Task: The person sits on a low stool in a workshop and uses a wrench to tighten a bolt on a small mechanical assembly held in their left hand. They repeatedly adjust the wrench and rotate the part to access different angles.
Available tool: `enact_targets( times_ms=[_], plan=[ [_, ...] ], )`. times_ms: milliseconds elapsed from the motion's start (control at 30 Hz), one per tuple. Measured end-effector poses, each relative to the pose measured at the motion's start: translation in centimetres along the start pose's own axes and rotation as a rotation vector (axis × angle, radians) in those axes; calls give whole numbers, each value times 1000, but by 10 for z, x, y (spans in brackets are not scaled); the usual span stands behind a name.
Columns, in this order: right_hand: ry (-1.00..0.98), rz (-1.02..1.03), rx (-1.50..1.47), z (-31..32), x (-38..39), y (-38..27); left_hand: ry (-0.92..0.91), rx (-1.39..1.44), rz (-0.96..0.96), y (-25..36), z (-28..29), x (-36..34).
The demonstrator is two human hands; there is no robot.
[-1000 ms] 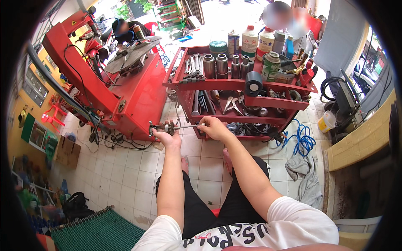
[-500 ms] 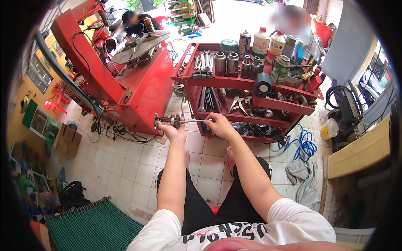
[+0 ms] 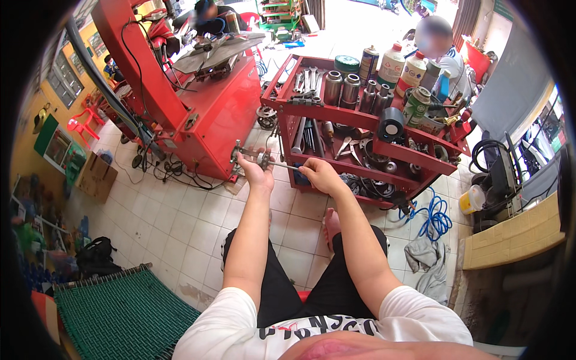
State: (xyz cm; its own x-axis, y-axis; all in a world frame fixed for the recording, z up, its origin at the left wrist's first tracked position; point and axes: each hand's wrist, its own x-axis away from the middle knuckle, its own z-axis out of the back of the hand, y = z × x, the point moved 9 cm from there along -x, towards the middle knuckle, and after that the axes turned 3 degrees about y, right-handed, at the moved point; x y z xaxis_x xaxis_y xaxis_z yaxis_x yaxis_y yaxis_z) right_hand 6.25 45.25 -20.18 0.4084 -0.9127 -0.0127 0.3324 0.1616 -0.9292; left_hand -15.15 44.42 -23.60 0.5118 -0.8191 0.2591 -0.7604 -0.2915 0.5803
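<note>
One metal assembly lay at 10 o'clock from centre, gripped by the fingers of the left hand. One thin rod ran rightward from it, pinched by the fingers of the right hand. At 1 o'clock, two wide sockets stood upright.

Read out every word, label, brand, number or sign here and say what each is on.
I won't copy wording or brands, but printing shows on these:
White shirt: large dark letters, upside down, partly hidden.
Red-capped white bottles: labels too small to read.
Green can: too small to read.
Blue spray can: too small to read.
Metal part in the left hand: none I can make out.
</note>
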Motion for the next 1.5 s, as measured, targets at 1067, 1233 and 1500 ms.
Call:
enact_targets(
  times_ms=[1067, 1233, 1500],
  plan=[
    [-161, -46, 110, -22, 7, -13, -138, -73, 108, -22, -24, 20],
    [8, 46, 131, -13, 2, -17, -147, -66, 76, -20, -27, 21],
    [-78, -18, 100, -25, 1, -6, -147, -89, 89, -23, -27, 22]
  ],
)
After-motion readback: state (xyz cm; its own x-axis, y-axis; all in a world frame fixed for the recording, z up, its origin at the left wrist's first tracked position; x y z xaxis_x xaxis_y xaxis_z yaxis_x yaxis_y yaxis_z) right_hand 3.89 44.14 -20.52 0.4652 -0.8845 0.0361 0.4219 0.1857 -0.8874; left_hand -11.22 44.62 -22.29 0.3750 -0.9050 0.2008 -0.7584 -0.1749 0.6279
